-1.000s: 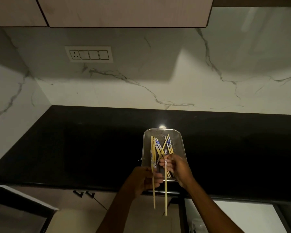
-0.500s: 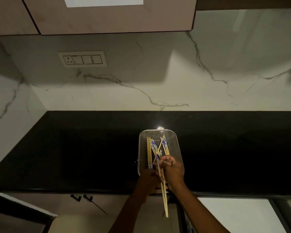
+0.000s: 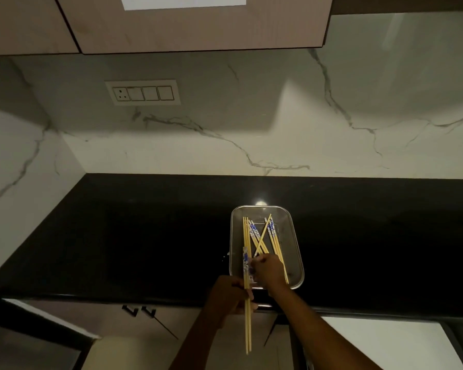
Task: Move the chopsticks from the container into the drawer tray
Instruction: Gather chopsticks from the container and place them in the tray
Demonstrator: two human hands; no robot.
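Clear rectangular plastic container with rounded corners sits on the glossy black tabletop, close to the front edge, its near end almost at that edge. Inside: loose pale wooden chopsticks with blue-and-white patterned tops, some lying parallel along the left wall, others crossed in the middle and along the right side. Exact count not readable; they overlap.

Left hand is closed in a fist around a held bundle of the same pale chopsticks, which stands nearly lengthwise, patterned ends up over the container's near left corner, plain tips hanging past the front edge of the tabletop. Right hand is inside the container at its near end, fingertips pinched on one crossed stick; whether it is lifted clear of the others cannot be told.

Near wall of the container is covered by the right wrist. Drawer tray not identifiable; below the front edge only dim cabinet fronts, dark handles and a pale lit surface at the lower right, cut off by the frame.

Tabletop is bare to the left and right of the container, and back to the white marble-veined wall. White switch plate on the wall at left; beige upper cabinets overhead.
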